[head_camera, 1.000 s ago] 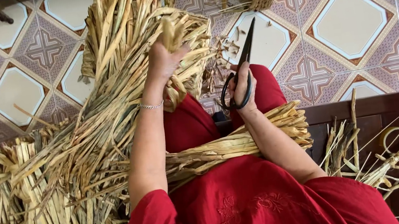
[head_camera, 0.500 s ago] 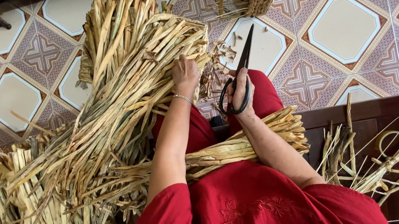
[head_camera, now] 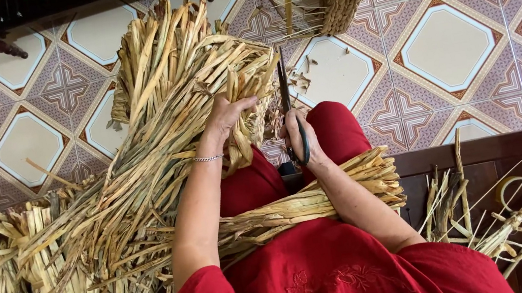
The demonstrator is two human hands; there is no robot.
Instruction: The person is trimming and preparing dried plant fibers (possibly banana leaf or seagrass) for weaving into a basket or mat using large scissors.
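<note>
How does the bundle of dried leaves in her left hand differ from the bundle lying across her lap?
The held bundle is large, loose and fans out diagonally over the tiled floor, gripped by the left hand. The lap bundle is slimmer, tighter and lies crosswise under the right arm, whose right hand holds scissors. Both are pale tan strips.

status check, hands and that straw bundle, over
Left hand grips dried straw bundle. Right hand holds black scissors, blades up beside bundle's end. Nothing between them.

Bright even daylight, soft shadows, sharp focus, perhaps slight edge distortion
</note>
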